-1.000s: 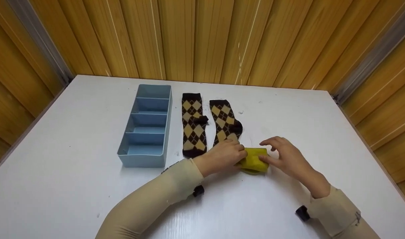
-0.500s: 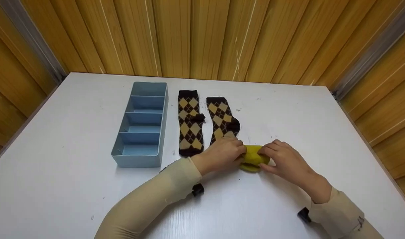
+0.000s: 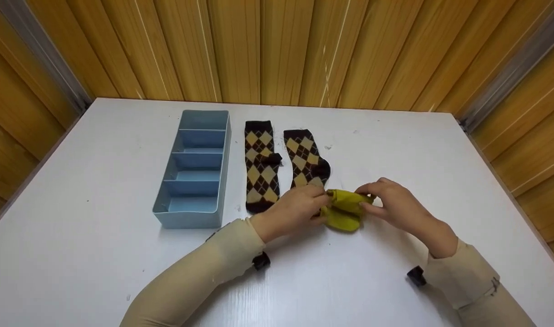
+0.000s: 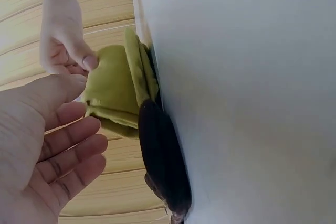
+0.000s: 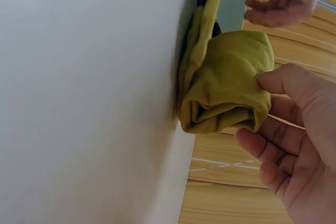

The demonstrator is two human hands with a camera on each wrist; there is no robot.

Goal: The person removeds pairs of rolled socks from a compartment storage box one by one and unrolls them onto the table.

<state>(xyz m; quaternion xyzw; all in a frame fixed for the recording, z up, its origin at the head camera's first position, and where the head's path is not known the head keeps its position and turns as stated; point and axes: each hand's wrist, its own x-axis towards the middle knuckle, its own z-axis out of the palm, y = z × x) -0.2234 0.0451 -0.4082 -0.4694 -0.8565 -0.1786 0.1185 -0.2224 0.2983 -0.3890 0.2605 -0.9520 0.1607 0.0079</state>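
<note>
A yellow-green sock (image 3: pixel 343 213), rolled into a thick bundle with a flat flap under it, is between my hands near the table's middle. My right hand (image 3: pixel 397 202) pinches the roll's right end, thumb on the outer side and fingers behind in the right wrist view. My left hand (image 3: pixel 299 206) is at its left edge, the fingers (image 4: pixel 73 166) loosely bent and spaced apart from the cloth in the right wrist view. Behind my left hand, a brown argyle sock (image 3: pixel 304 159) lies with its toe end hidden; a matching argyle sock (image 3: pixel 261 168) lies to its left.
A blue-grey organizer box (image 3: pixel 188 220) with several compartments stands left of the argyle socks, on the white table (image 3: pixel 100 181). Wood-patterned panels (image 3: pixel 281 54) rise behind the table's far edge. Black wrist cameras (image 3: pixel 261 261) stick out under the sleeves.
My right hand has closed on the sock's right end and lifted it, so the roll is tilted and the lower flap shows more. My left hand has shifted slightly left, loosening from the sock.
</note>
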